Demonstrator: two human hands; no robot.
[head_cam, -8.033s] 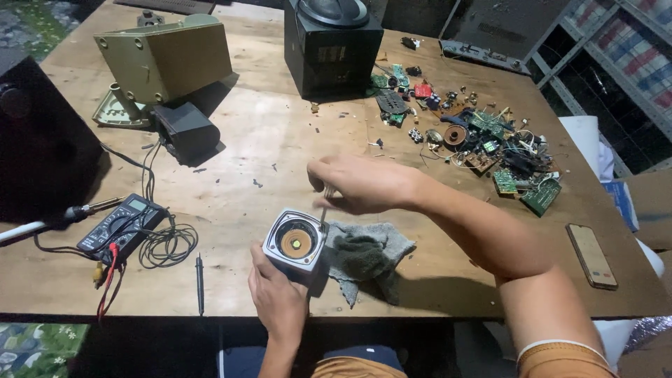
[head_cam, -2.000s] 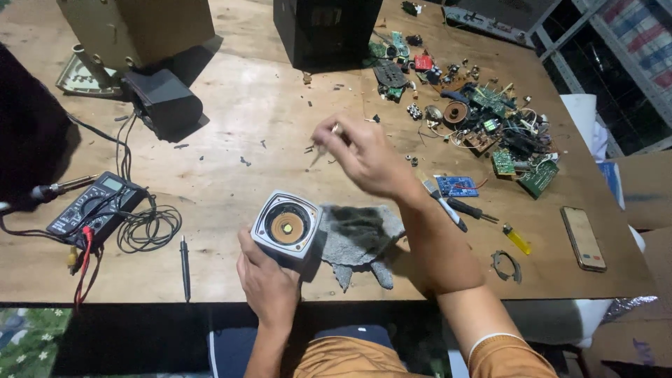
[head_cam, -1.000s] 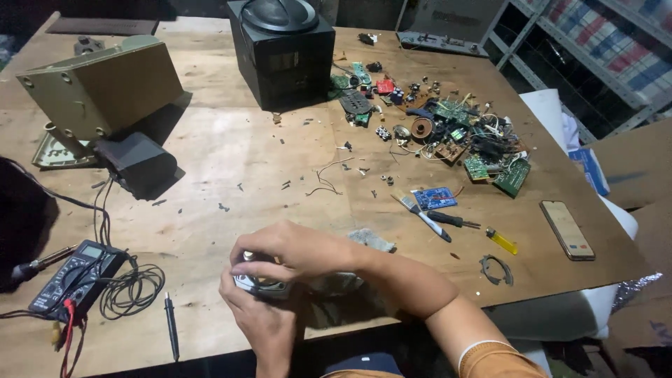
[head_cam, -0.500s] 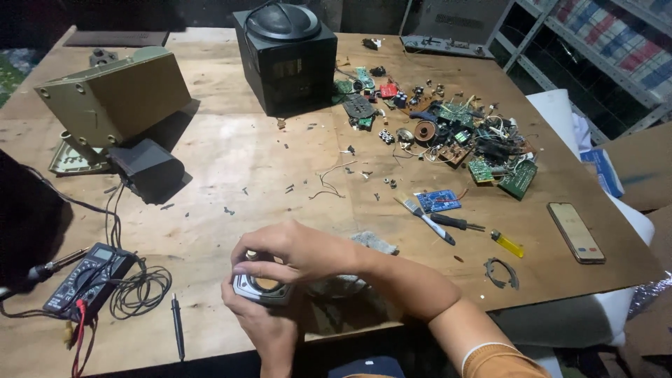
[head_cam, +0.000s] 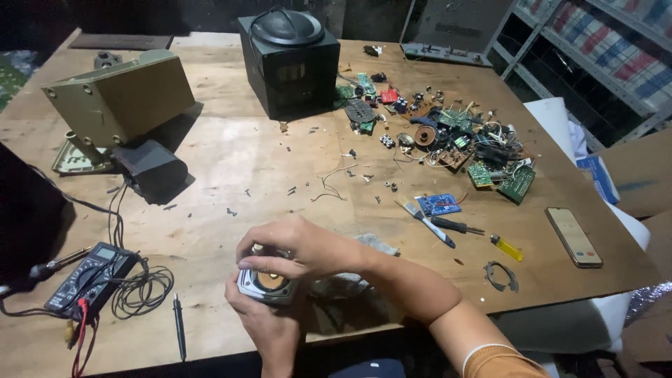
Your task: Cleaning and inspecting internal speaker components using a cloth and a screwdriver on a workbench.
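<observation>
The left hand [head_cam: 262, 325] grips a small speaker [head_cam: 266, 285] from below at the counter's [head_cam: 231, 168] near edge; the right hand [head_cam: 294, 248] curls over its top, fingertips on the rim. The speaker's cone shows bare, loose screws [head_cam: 294, 190] scattered beyond

Speaker unit [head_cam: 268, 283]: silvery glossy frame, coppery shiny cone. Rag [head_cam: 350, 297] at its 3 o'clock: grey, rough cloth. Table [head_cam: 231, 168]: matt bare wood.

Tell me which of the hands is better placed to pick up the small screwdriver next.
Right, likely. The right hand only rests atop the small speaker, nearer the screwdriver; the left hand cradles the speaker from below.
</observation>
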